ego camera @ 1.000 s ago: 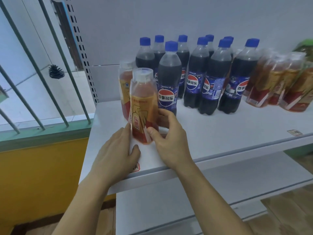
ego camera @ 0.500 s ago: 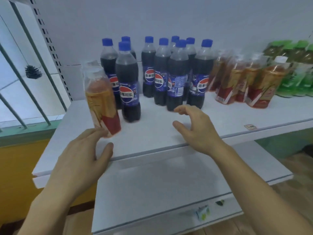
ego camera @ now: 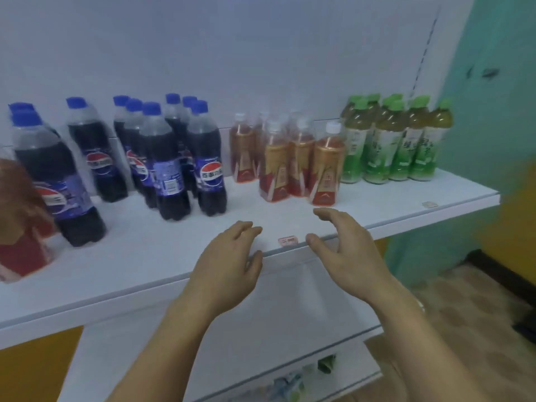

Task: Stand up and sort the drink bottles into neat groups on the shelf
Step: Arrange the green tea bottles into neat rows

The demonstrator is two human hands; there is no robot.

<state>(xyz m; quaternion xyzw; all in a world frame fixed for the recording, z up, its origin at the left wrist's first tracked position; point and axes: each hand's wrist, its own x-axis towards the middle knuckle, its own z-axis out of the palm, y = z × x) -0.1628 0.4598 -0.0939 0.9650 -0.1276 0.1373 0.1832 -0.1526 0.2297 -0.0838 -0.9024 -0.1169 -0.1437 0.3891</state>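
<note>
Both hands hover empty over the near edge of the shelf. The left hand has relaxed, nearly straight fingers; the right hand is spread, fingers loosely curved. Beyond stand cola bottles at left, red tea bottles centre, green tea bottles right.

Small shop: white retail shelf displaying grouped cola bottles, tea bottles, green bottles, price tag showing.

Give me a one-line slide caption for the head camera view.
Both empty hands, left and right, hover over the shelf before cola bottles, red tea bottles and green tea bottles.
</note>
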